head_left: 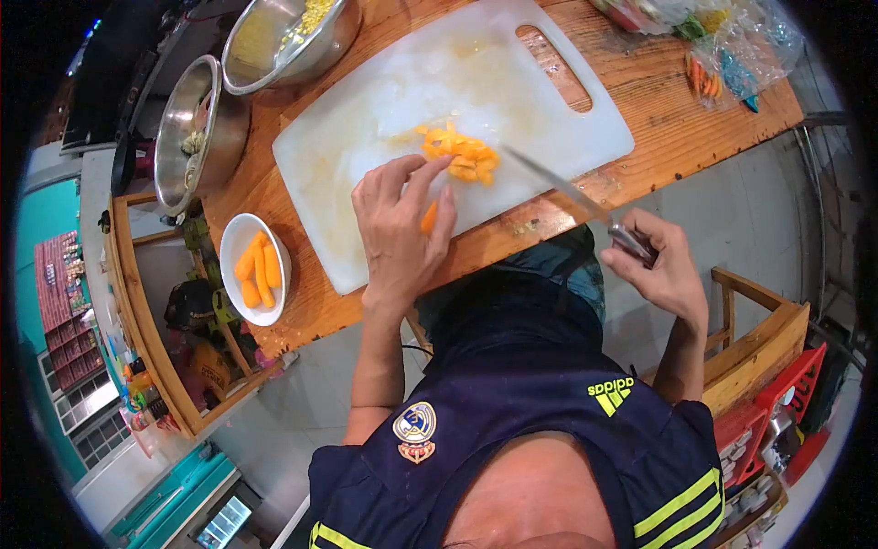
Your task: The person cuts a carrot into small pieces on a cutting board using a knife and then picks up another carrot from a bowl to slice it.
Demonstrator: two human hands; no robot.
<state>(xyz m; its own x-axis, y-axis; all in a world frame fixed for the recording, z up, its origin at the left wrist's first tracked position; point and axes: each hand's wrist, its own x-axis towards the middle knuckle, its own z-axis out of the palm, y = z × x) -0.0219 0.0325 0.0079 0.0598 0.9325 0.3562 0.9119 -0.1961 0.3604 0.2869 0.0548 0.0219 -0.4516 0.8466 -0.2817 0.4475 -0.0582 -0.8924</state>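
My left hand [402,220] is over the white cutting board [366,119], its fingers curled around a piece of carrot [428,218] that shows between thumb and fingers. The fingertips reach the edge of a small heap of chopped carrot [465,154]. My right hand [666,265] grips a kitchen knife [567,188] by its handle beyond the board's near right edge. The blade slants up and left, with its tip just right of the heap. Part of the held carrot is hidden by my fingers.
A white bowl [228,240] with several peeled carrots stands left of the board. Two metal bowls, one [240,110] at the left edge and one [343,46] behind it, hold food. Plastic bags [754,41] lie at the back right. A wooden stool [754,339] stands below right.
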